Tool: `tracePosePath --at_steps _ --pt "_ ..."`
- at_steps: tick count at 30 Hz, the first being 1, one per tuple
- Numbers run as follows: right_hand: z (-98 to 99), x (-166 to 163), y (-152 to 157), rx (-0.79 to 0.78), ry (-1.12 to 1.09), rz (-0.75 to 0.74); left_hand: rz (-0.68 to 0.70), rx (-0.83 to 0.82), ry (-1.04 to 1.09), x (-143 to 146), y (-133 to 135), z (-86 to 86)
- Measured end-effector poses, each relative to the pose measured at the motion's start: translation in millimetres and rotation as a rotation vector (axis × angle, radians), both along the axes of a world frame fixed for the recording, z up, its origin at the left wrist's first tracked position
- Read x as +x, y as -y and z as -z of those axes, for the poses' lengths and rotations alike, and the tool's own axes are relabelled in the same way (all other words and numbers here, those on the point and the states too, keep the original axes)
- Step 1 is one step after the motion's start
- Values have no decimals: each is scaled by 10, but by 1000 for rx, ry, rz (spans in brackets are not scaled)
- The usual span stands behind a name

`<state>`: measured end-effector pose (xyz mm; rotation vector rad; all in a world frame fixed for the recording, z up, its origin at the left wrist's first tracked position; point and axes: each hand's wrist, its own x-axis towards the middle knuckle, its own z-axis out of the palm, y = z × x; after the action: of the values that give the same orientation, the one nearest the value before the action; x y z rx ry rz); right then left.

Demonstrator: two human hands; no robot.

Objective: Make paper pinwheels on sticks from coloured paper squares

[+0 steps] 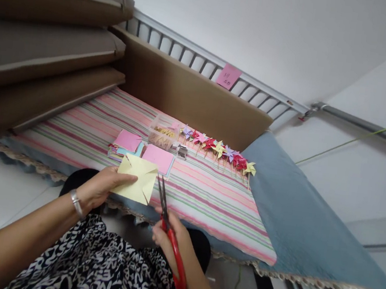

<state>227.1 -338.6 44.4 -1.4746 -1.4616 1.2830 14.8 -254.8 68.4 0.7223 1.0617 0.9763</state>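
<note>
Between the thumb and fingers of my left hand point(105, 184) is a square of yellow paper point(142, 176), with slits cut inward from its corners. My right hand point(170, 234) grips red-handled scissors point(167, 224), their dark blades pointing up beside the paper's right edge and apart from it. Just beyond the yellow sheet lie a stack of coloured paper squares point(126, 141) and a pink paper square point(162, 159). A clear plastic box point(161, 133) holding small sticks and yellowish pieces stands behind them. Several paper pinwheels point(219, 149) on sticks lie in a row to its right.
A striped cloth point(207, 198) covers the table over a blue cloth point(279, 189). A cardboard panel point(192, 92) stands along the back, before a white radiator point(190, 58) bearing a pink note point(229, 76). Brown cushions point(46, 44) are stacked at left. A small dark item point(182, 151) lies near the box.
</note>
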Motion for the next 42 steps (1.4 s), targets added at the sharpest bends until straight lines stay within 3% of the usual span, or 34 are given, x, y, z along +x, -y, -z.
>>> tracePosePath --at_steps 5,14,42 --pt "-46 42 198 -95 151 -82 22 14 -13 -15 0 -21" --pt "-179 -12 247 -33 122 -48 75 30 -17 -16 35 -132" --pt "-165 -22 164 -44 220 -106 91 17 47 25 79 -194"
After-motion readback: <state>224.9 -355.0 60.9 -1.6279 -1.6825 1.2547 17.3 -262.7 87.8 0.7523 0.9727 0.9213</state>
